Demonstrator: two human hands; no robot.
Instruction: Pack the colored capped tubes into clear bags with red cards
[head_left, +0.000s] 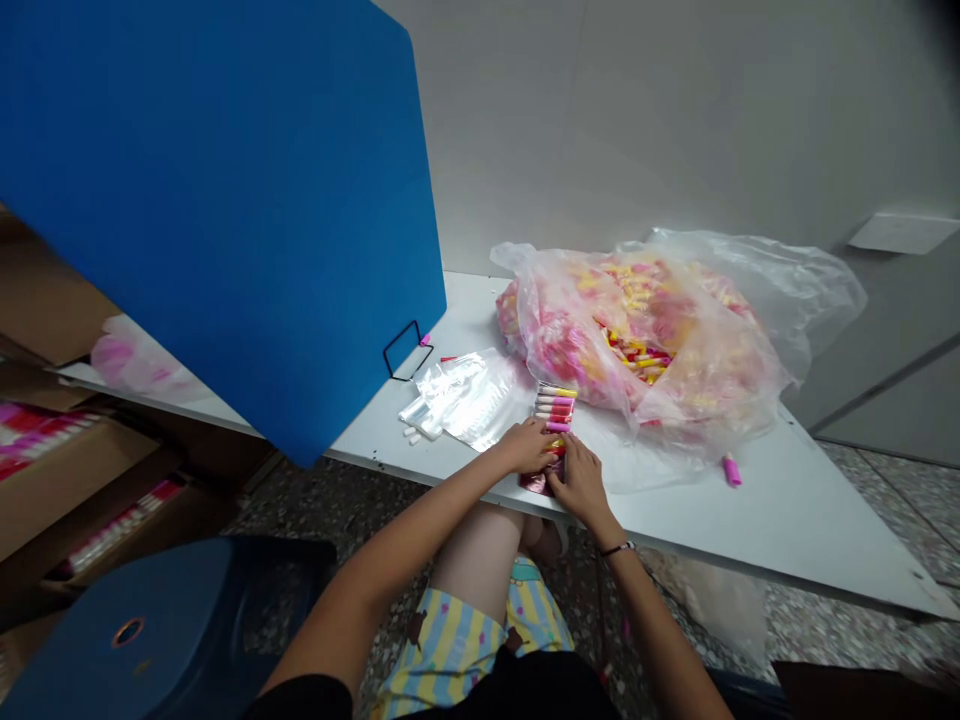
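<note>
At the table's front edge, a row of small markers (555, 405) in yellow, pink and red with white ends lies side by side, seemingly in a clear plastic sleeve. My left hand (527, 446) presses on the row from the left, fingers closed together over it. From the right, my right hand (582, 482) grips the same row, its thumb and fingers bent around the near part. Shiny pinkish wrapping (535, 484) shows below my hands. My fingers hide the middle of the row. Clear plastic sleeves (480, 395) lie flat just beyond my left hand.
A large translucent bag (705, 350) full of loose markers fills the table's back. One pink marker (731, 470) lies to the right on the white table (810, 520). A tall blue board (300, 200) stands at left, beside a black wire stand (407, 350). A blue stool (165, 620) is lower left.
</note>
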